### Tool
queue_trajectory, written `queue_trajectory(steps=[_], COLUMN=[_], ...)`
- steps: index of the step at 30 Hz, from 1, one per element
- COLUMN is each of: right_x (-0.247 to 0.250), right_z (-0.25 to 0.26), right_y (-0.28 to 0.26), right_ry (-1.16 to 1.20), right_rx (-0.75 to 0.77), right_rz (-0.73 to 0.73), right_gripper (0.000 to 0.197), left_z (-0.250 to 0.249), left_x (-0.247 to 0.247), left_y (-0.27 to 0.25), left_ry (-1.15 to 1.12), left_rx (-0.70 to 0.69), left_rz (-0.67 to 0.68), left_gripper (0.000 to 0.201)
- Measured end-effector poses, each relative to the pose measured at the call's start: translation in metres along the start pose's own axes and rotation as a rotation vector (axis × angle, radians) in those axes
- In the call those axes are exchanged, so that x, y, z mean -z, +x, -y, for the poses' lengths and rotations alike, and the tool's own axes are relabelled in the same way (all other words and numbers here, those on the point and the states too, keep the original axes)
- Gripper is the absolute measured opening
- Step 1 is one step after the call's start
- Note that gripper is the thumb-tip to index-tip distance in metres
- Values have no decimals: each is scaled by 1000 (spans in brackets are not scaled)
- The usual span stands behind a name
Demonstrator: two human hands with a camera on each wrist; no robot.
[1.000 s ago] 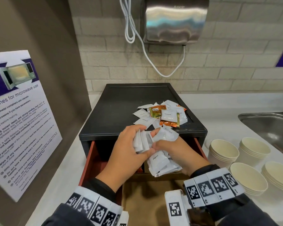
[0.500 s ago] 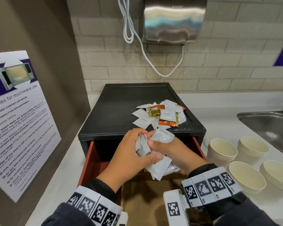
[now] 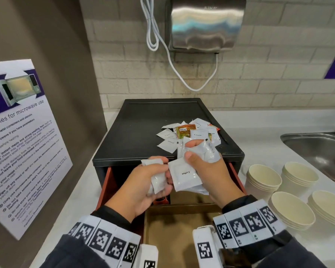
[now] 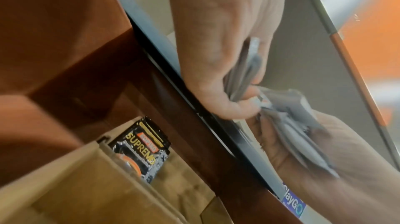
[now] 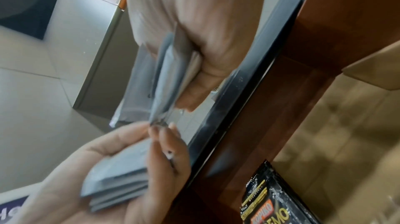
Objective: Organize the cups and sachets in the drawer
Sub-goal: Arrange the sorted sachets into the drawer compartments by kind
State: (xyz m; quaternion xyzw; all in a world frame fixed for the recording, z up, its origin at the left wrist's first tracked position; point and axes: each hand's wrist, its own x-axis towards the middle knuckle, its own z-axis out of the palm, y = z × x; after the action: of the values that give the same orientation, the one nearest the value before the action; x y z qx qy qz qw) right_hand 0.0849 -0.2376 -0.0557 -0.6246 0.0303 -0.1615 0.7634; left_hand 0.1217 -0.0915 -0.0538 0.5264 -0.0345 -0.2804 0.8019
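From the head view, the left hand point(image 3: 143, 182) is curled round a small bunch of white sachets point(image 3: 157, 180), and the right hand point(image 3: 205, 171) grips a larger fan of them, a "Coffee" sachet point(image 3: 185, 176) on top. Both hover above the open drawer point(image 3: 174, 225) of the black cabinet point(image 3: 143, 132). More sachets lie in a loose pile point(image 3: 190, 134) on the far right of the cabinet top. To the right, 4 stacks of paper cups point(image 3: 290, 196) wait on the counter, near the sink point(image 3: 317, 149).

The left wrist view shows the thumb and fingers pinching the bunch edge-on, the right hand point(image 4: 324, 150) just below it. A black Kopiko sachet point(image 4: 145, 149) stands in a drawer compartment beside the cardboard divider point(image 4: 90, 176).

The right wrist view is blurred, but the right palm cradles a flat stack point(image 5: 121, 171), while the left hand point(image 5: 194, 31) holds its bunch upright above.

As I see it, the sorting goes best if each hand keeps 1 kind only, edges squared and labels facing the same way, then lowers its stack into a free compartment without letting the slippery packets fan out.
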Motion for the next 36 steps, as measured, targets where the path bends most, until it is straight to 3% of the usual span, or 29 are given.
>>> queue_trajectory(steps=[2, 4, 10, 18, 27, 29, 31, 33, 35, 36], right_x=[-1, -2, -3, 6, 0, -1, -1, 0, 4, 2], right_z=[-2, -3, -5, -8, -15, -17, -12, -8, -8, -3], right_y=[0, -2, -4, 2, -3, -2, 0, 1, 3, 4], right_ry=[-67, -128, -243, -221, -570, -613, -530, -412, -308, -242], right_rx=[69, 129, 168, 219, 208, 199, 153, 75, -20, -73], right_rz=[-21, -29, -22, -35, 292, 288, 243, 186, 195, 248], right_gripper=[22, 21, 21, 18, 31, 27, 21, 18, 15, 15], left_z=[4, 9, 9, 1, -1, 0, 2, 5, 7, 9], left_x=[-1, -2, -2, 3, 7, 6, 4, 4, 5, 4], left_y=[-2, -1, 1, 3, 3, 3, 3, 3, -1, -3], left_ry=[52, 122, 200, -86, 44, 102, 232, 502, 637, 668], left_rx=[93, 83, -47, -19, 80, 74, -58, -354, -608, -659], left_rz=[84, 109, 60, -64, -83, -73, -97, -142, -81, -45], left_gripper=[25, 36, 24, 22, 26, 24, 15, 8, 26, 36])
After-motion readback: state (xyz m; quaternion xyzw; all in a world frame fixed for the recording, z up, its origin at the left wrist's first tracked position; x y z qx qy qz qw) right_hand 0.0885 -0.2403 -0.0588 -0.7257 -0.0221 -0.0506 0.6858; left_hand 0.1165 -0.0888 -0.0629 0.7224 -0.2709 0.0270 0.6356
